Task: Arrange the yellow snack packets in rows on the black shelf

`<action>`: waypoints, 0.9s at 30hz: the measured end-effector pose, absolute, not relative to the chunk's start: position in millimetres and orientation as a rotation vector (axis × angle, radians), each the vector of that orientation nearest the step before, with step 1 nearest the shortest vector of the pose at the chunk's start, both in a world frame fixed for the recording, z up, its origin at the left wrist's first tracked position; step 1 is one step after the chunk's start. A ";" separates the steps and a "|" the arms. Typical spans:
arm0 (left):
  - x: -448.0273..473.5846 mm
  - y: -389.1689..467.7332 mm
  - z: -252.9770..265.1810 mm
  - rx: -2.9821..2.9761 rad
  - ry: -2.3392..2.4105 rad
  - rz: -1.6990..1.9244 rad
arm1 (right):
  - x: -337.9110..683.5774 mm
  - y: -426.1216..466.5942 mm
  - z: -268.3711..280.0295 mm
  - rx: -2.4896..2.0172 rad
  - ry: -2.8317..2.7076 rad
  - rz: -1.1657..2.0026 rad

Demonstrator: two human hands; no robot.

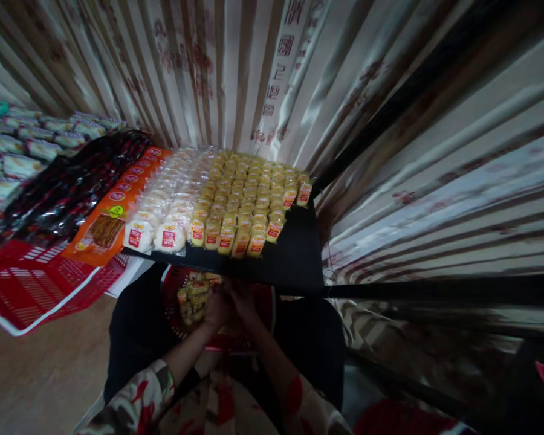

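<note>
Close together, my left hand (pixel 217 307) and my right hand (pixel 243 302) reach into a red basket (pixel 171 314) between my knees. Small yellow wrapped snacks (pixel 194 299) lie in it, just left of my left hand. The fingers of both hands look curled inward and nearly meet; dim light hides whatever is in them. Above the basket, a black tabletop (pixel 294 260) carries rows of the same kind of yellow snacks (pixel 242 205) with red and white labels. White round wrapped snacks (pixel 170 235) stand in rows to their left.
Left of the white rows lie an orange snack pack (pixel 113 211) and dark shiny packets (pixel 72 187). White packets (pixel 22 142) fill the far left. Another red basket (pixel 36 284) sits below them. Printed striped curtain (pixel 236 72) hangs behind, with a dark bar (pixel 390 112) at the right.
</note>
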State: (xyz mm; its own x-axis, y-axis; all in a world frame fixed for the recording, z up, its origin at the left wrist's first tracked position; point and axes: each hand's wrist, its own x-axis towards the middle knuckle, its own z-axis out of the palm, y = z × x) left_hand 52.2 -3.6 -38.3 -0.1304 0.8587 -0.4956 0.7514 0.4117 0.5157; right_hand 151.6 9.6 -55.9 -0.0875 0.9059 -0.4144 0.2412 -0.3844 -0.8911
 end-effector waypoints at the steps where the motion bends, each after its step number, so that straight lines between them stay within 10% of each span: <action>1: 52.7 -7.4 -33.3 1.358 1.921 0.177 | 153.7 5.9 -50.0 -1.633 -1.293 1.475; 27: 119.2 19.7 85.7 1.426 1.583 0.932 | 238.7 7.3 62.5 -1.312 -0.976 1.196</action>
